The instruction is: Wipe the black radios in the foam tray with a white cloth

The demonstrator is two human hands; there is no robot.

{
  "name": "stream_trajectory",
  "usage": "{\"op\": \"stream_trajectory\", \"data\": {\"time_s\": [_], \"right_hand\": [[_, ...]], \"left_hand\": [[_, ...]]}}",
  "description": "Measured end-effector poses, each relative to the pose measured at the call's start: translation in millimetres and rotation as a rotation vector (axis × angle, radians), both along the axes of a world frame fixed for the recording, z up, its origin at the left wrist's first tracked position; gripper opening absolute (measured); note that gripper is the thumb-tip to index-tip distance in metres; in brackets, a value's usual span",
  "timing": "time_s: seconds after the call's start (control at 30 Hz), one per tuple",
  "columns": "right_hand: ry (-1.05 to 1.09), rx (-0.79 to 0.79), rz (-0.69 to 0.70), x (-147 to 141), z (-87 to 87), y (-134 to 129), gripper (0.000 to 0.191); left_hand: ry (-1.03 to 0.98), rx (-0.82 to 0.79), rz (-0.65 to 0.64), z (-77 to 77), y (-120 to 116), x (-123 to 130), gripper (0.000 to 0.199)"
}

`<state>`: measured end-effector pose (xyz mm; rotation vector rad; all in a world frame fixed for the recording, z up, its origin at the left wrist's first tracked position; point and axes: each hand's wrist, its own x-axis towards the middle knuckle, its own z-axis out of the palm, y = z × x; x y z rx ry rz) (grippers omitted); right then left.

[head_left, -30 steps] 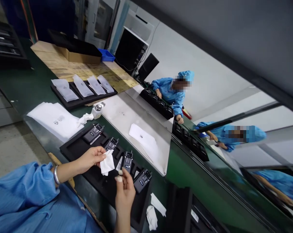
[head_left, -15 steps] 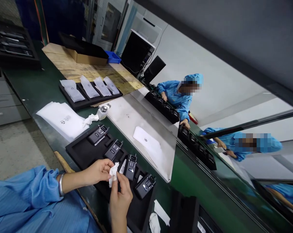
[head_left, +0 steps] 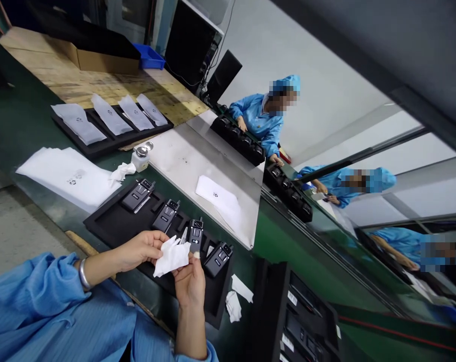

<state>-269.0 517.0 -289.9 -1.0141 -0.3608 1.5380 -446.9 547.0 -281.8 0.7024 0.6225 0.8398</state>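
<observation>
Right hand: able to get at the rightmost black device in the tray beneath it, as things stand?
Probably yes: the right hand is just beside the rightmost black device, with nothing visible in between, though its fingers are at the white tissue.

Approx 10 o'clock: brown ctn [head_left: 107,63] on plywood sheet [head_left: 175,98], blu bin [head_left: 148,57] just beside, nearer 11. Blk boxy unit [head_left: 188,42] w/ cables also at 11. Below ctn, still approx 10: blk pouch tray [head_left: 107,147] w/ 4 white pouches [head_left: 110,114], printed marks. 9 o'clock: white sheet stack [head_left: 62,176], also printed. Mid-view: pale board [head_left: 201,161] w/ white sheets [head_left: 218,198] on it. 1 o'clock: co-worker [head_left: 263,118], blu smock + cap, blk row tray [head_left: 231,143] in front. 2nd co-worker [head_left: 329,181] at 3, 3rd co-worker [head_left: 394,241] nearer 4, both in blu. 5 o'clock: blk device tray [head_left: 277,301], white labels [head_left: 292,298] inside, btm cut off. 2 o'clock: dk overhead panel [head_left: 401,50].
</observation>
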Motion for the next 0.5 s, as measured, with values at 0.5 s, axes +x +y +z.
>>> {"op": "stream_trajectory", "data": {"time_s": [0.5], "right_hand": [[-0.178,0.114,0.06,12.9,23.1,-5.9,0.034]], "left_hand": [[0.043,-0.087,0.093,-10.8,12.6,6.7,0.047]]}}
